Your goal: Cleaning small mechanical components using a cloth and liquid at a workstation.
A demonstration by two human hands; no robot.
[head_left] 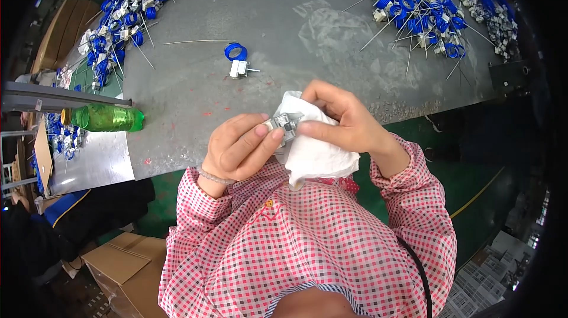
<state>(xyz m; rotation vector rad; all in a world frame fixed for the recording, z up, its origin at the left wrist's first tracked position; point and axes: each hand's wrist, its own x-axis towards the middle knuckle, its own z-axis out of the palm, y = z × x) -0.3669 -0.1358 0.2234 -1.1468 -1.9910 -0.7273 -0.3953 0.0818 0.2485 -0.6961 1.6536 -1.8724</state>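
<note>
Looking down through the head camera from far away, I see a pink checked top (pixel 319 223) nearest to me. Just past it, two hands are close together by the near edge of the surface (pixel 260 16). The left hand (pixel 239 146) has its fingers bent in, and the tips pinch a small metal piece (pixel 288 127). The right hand (pixel 346 120) is curled on a white cloth (pixel 322 152), with its thumb right beside the piece. I cannot tell if that thumb touches it.

I think this piece is being wiped, so it looks about halfway done. I can't see how clean it is, because fingers and cloth hide some of it.

Off to the left, a green bottle (pixel 112 118) lies on its side. Farther out in front, one loose part with a blue ring (pixel 238 68) sits by itself, and no hand holds it. Farthest away are a left heap (pixel 127 16) and a right heap (pixel 414 10) of parts with blue rings. I cannot tell which heap is done and which is left to do.
</note>
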